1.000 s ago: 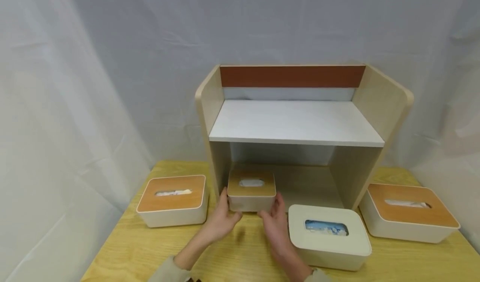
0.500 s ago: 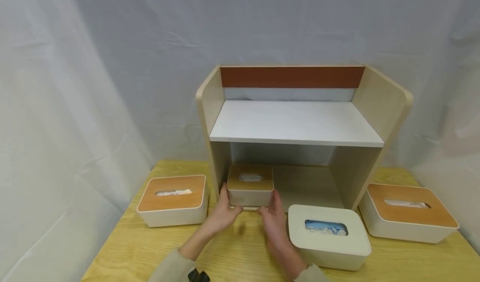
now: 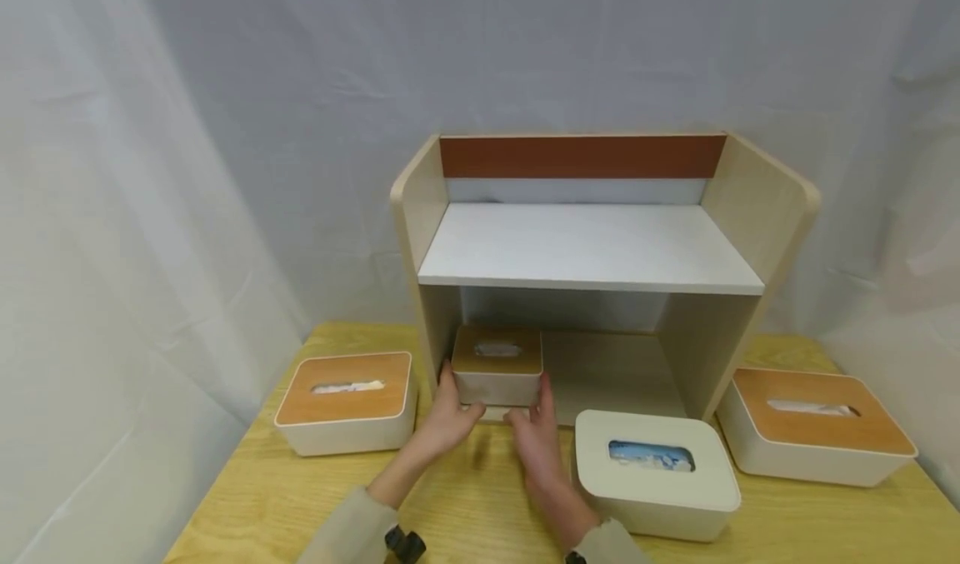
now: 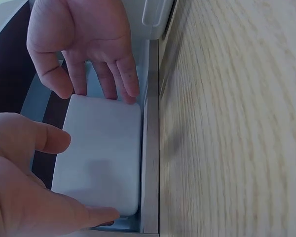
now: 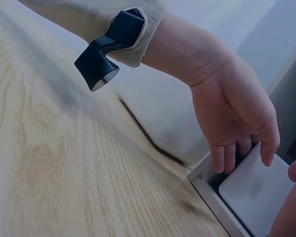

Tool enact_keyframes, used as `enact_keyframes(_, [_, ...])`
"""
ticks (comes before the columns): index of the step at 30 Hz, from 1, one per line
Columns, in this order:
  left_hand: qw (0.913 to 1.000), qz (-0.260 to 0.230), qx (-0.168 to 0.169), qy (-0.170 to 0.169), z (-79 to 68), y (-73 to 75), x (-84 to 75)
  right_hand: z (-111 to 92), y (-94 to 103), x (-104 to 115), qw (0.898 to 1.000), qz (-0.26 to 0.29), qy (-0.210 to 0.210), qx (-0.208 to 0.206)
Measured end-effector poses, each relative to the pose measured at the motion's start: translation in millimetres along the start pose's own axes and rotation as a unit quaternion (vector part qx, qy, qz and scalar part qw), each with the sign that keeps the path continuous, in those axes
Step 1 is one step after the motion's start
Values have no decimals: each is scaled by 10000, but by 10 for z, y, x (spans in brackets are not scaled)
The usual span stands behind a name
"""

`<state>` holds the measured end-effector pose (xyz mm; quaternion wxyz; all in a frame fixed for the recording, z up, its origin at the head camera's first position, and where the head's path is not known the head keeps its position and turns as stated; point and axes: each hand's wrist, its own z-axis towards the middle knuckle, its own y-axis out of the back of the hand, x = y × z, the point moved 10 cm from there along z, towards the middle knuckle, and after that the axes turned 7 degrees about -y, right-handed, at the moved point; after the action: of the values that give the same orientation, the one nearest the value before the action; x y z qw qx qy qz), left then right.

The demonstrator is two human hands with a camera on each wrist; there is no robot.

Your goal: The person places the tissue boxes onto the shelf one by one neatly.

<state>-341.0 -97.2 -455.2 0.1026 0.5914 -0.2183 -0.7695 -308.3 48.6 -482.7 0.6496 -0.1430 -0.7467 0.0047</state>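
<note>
A small tissue box (image 3: 497,388) with a brown wood-look lid sits on the lower shelf, close to the left side panel. My left hand (image 3: 444,421) is at its left side, fingers stretched along the wall and thumb in front. On the opposite side is my right hand (image 3: 537,439), its fingertips touching the right wall and its thumb pointing toward the front. In the left wrist view, the box's pale front face (image 4: 101,150) lies between both hands. The right wrist view shows fairly straight fingers at the box's end (image 5: 259,192).
The two-tier shelf unit (image 3: 592,247) stands on the wooden table (image 3: 247,497). A cream tissue box (image 3: 652,497) stands in front of its right half. Wood-lidded tissue boxes sit at left (image 3: 345,401) and right (image 3: 817,422). White cloth (image 3: 300,131) hangs behind.
The small tissue box has slid back from the shelf's front edge deeper onto the lower shelf. Both hands have moved slightly forward alongside it. The other boxes stay in place.
</note>
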Motion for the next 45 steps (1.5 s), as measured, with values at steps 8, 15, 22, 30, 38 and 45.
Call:
enact_keyframes(8, [9998, 15, -196, -100, -15, -8, -10, 26, 11, -7, 9998, 161, 80, -16])
enact_keyframes(15, [9999, -18, -134, 27, -139, -6, -29, -15, 65, 14, 9999, -85, 58, 27])
enact_keyframes(22, [9997, -245, -7, -32, -210, 8, -98, -89, 98, 69, 9995, -218, 181, 147])
enact_keyframes(30, [9991, -383, 161, 20, -326, 0, -168, -157, 84, 83, 9985, -389, -47, 392])
enact_keyframes(38, [9996, -191, 182, 43, -441, -2, -284, -287, 96, 185, 9954, -762, -138, 557])
enact_keyframes(45, [9991, -343, 179, -158, -634, 29, -375, -574, 227, 241, 9854, -1271, -362, 1071])
